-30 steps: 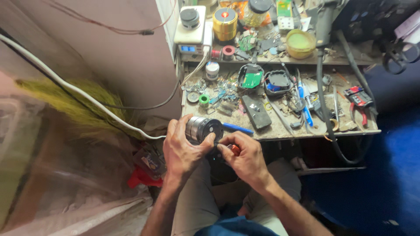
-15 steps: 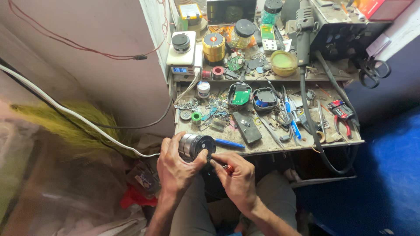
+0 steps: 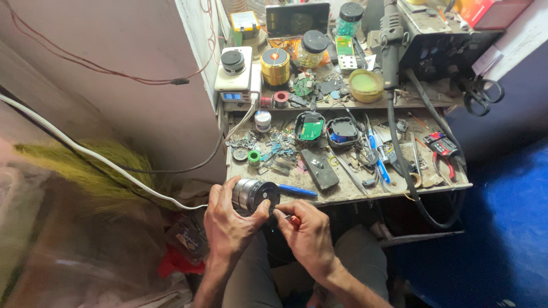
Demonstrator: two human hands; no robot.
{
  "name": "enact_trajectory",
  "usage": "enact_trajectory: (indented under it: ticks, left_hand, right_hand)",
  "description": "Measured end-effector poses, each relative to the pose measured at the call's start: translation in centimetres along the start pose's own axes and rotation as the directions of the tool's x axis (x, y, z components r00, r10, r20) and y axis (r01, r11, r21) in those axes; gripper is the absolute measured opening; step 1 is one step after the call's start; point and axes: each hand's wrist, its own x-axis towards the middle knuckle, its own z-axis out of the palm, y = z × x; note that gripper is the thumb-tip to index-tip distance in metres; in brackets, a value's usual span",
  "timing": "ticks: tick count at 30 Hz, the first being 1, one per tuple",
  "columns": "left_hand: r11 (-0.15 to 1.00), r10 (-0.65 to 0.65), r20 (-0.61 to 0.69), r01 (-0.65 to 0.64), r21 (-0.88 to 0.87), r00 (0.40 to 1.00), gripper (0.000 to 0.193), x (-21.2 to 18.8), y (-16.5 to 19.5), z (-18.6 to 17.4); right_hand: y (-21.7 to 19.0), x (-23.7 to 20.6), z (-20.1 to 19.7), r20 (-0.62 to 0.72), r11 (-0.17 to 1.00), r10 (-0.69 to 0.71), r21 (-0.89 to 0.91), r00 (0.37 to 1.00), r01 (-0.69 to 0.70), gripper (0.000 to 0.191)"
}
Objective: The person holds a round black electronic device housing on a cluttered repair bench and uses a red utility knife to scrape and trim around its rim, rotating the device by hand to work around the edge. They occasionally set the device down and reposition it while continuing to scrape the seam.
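Note:
My left hand [image 3: 228,219] grips a silver cylinder [image 3: 254,194] with a black end face, held just below the workbench's front edge [image 3: 365,195]. My right hand [image 3: 305,236] holds a small tool with a red handle [image 3: 292,220], its tip against the black face of the cylinder. Both hands are over my lap. A blue pen-like tool [image 3: 297,190] lies on the bench right beside the cylinder.
The small bench is crowded: a black remote-like slab [image 3: 319,169], two open black casings [image 3: 311,126], red-handled cutters [image 3: 442,149], a yellow solder reel [image 3: 274,64], a green dish [image 3: 365,84], scissors [image 3: 478,94]. A white cable [image 3: 85,151] crosses the left wall. Blue floor lies at right.
The view has shifted, so the hands and cylinder sit lower in the frame and more of the bench's back shelf shows. Both hands keep their grip.

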Motion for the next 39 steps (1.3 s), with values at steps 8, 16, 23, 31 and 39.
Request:
enact_trajectory:
  ticks: [8,16,23,31,39]
  left_hand:
    - [1.0,0.001,-0.008,-0.001,-0.003,1.0,0.071,0.0,0.2,0.0]
    - [0.997,-0.07,0.037,0.071,-0.027,0.997,0.069,0.4,0.4,-0.6]
    - [0.99,-0.114,0.016,0.115,-0.086,0.993,0.063,0.4,-0.4,-0.4]
    - [0.64,-0.362,0.184,0.387,-0.663,0.914,0.063,-0.9,-1.6,0.7]
    - [0.514,-0.317,0.149,0.301,-0.803,0.937,0.061,-0.9,-5.6,-2.1]
  right_hand:
    - [0.2,-0.8,1.0,0.016,0.987,-0.157,0.046,0.987,0.156,0.01]
    - [1.9,-2.4,0.9,0.237,0.962,0.195,0.145,0.952,-0.233,0.019]
    - [2.7,-1.9,-3.1,0.405,0.884,0.316,0.202,0.858,-0.421,0.042]
    - [2.1,3.5,-1.7,0.328,0.874,0.271,0.31,0.905,-0.375,0.038]
    - [3.8,4.5,-3.7,0.209,0.84,-0.183,-0.474,0.961,0.263,0.027]
